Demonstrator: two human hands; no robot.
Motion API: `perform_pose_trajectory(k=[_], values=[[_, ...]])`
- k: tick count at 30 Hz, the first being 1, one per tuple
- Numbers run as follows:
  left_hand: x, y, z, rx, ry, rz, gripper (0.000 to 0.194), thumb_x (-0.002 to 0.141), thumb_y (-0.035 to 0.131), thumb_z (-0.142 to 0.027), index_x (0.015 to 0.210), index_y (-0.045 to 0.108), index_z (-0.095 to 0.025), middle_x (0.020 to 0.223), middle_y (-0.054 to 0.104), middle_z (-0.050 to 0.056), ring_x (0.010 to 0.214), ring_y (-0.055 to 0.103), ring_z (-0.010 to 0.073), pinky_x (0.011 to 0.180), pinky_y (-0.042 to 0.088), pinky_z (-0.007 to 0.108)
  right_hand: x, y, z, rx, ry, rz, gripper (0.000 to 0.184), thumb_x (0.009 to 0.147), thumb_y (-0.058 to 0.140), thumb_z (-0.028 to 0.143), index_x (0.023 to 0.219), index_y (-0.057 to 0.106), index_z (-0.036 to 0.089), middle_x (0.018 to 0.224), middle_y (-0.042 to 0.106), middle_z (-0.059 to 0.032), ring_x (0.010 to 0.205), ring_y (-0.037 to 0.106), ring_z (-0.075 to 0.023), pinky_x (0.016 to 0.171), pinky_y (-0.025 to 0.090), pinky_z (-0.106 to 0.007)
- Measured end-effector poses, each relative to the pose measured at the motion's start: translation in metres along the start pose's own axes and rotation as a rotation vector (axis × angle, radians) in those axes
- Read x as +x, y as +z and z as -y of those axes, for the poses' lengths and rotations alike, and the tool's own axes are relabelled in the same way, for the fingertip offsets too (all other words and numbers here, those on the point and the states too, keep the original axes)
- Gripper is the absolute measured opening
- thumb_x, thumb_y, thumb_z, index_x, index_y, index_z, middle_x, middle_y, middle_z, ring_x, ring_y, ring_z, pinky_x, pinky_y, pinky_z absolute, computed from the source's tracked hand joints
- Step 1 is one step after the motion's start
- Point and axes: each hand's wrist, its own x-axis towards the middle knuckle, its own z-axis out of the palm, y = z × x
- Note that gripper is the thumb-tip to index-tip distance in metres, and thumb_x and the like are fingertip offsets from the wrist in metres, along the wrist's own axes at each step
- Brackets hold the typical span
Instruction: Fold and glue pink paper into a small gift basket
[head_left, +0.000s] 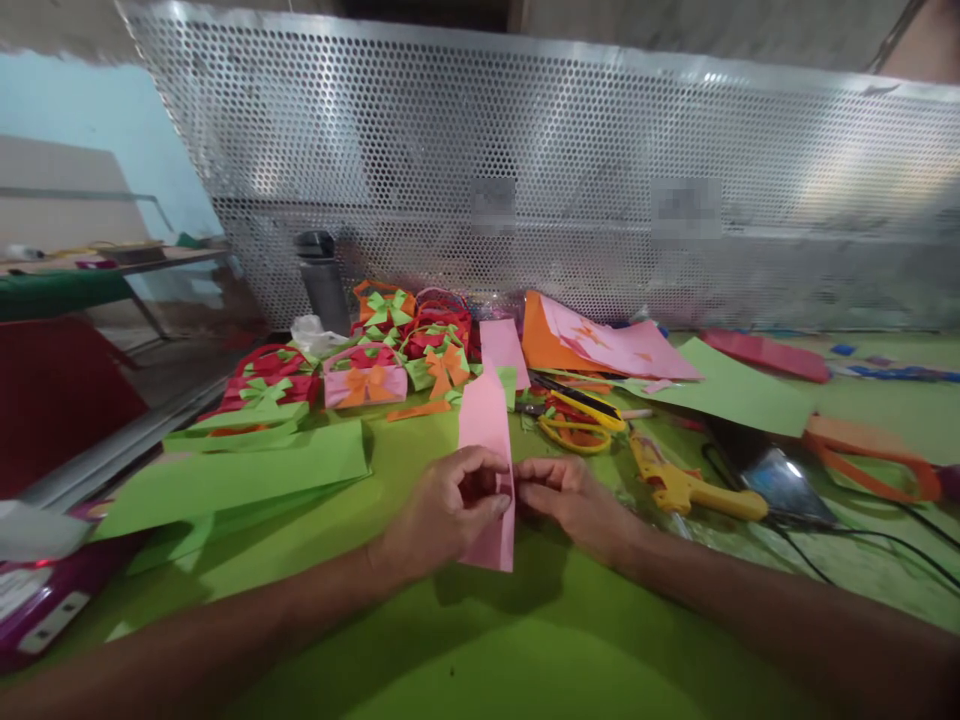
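Note:
A long pink paper strip (484,420) stands out in front of me, with a narrow fold running along its right edge. My left hand (454,505) pinches that folded edge between thumb and fingers. From the other side, my right hand (566,495) grips the same edge with its fingertips. Another pink piece (502,345) lies just beyond the strip's far end. Yellow-handled scissors (577,425) and a yellow glue gun (694,490) rest to the right of my right hand.
Several small paper handbags with bows (365,385) stand at the back left, near a grey bottle (324,285). Green sheets (247,470) lie at left. Pink sheets (615,345), a green sheet (739,385) and a phone (784,485) are at right. A perforated metal panel (555,130) closes the back.

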Motion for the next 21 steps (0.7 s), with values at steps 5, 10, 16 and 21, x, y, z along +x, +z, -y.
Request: perform_pose_trajectory(k=[5, 10, 16, 21], values=[[0.0005, 0.0029, 0.0068, 0.047, 0.092, -0.032, 0.029, 0.071, 0.061, -0.022, 0.099, 0.057, -0.017, 0.087, 0.063, 0.004, 0.076, 0.058, 0.0146, 0.068, 0.048, 0.025, -0.0023, -0.0011, 0.0022, -0.029, -0.003, -0.003, 0.030, 0.065, 0.070, 0.044, 0.071, 0.067, 0.014, 0.063, 0.060, 0.0006, 0.057, 0.049, -0.0099, 0.057, 0.037, -0.024], [0.0003, 0.0014, 0.0066, 0.069, 0.130, -0.024, 0.031, 0.071, 0.061, -0.023, 0.101, 0.057, -0.017, 0.090, 0.064, 0.005, 0.078, 0.060, 0.0160, 0.068, 0.049, 0.026, -0.0030, -0.0011, 0.0030, -0.043, 0.010, 0.007, 0.032, 0.066, 0.069, 0.045, 0.073, 0.067, 0.014, 0.065, 0.061, -0.0001, 0.058, 0.050, -0.0099, 0.057, 0.039, -0.024], [-0.0013, 0.0014, 0.0015, -0.014, 0.032, 0.002, 0.033, 0.068, 0.065, -0.024, 0.099, 0.055, -0.016, 0.084, 0.062, 0.003, 0.072, 0.057, 0.0147, 0.065, 0.047, 0.025, -0.0025, -0.0028, 0.0023, -0.070, -0.010, 0.045, 0.032, 0.069, 0.067, 0.045, 0.082, 0.069, 0.016, 0.071, 0.062, -0.0012, 0.064, 0.053, -0.0126, 0.063, 0.040, -0.026], [-0.0017, 0.0051, 0.0040, -0.088, 0.013, 0.001, 0.030, 0.066, 0.068, -0.023, 0.093, 0.054, -0.017, 0.077, 0.057, -0.001, 0.067, 0.052, 0.0117, 0.060, 0.044, 0.022, -0.0034, -0.0015, 0.0036, -0.086, 0.021, 0.034, 0.035, 0.072, 0.062, 0.050, 0.078, 0.068, 0.016, 0.063, 0.057, 0.0007, 0.058, 0.048, -0.0114, 0.056, 0.037, -0.024]])
